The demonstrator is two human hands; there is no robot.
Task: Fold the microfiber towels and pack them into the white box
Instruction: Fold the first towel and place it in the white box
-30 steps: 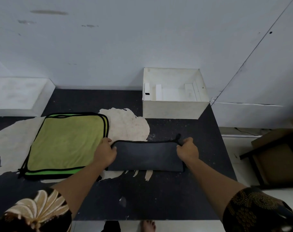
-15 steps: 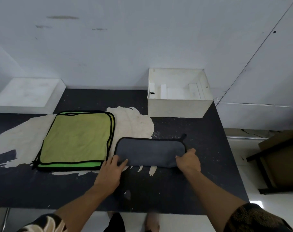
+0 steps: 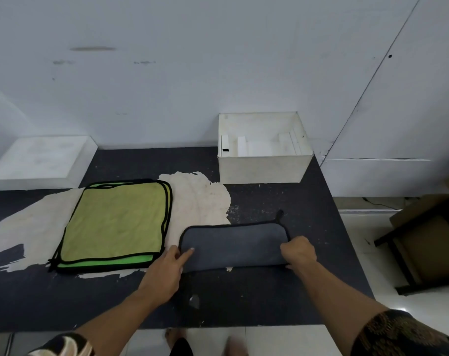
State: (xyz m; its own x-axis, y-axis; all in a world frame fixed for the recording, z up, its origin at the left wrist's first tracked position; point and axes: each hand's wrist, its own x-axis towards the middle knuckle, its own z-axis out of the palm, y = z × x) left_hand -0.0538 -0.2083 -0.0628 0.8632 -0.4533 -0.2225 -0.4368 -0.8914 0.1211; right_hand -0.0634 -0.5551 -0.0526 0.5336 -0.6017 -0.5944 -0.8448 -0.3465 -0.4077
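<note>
A grey microfiber towel (image 3: 233, 244), folded into a long strip with black piping, lies on the dark table near the front. My left hand (image 3: 166, 268) rests at its left end, a straight finger touching the cloth. My right hand (image 3: 299, 253) grips the towel's right end with curled fingers. A stack of green and olive towels (image 3: 115, 222) lies flat to the left. The open white box (image 3: 263, 169) stands at the back of the table, holding only white inserts.
The dark table (image 3: 244, 299) has a large worn pale patch (image 3: 200, 199) between the towels. A low white block (image 3: 38, 160) sits at the back left. A dark-framed stand with cardboard (image 3: 423, 240) is on the floor to the right.
Both hands have slid from the towel's far edge to its near edge. My left hand went from gripping the corner to lying flat at the left end. The view shifted.
</note>
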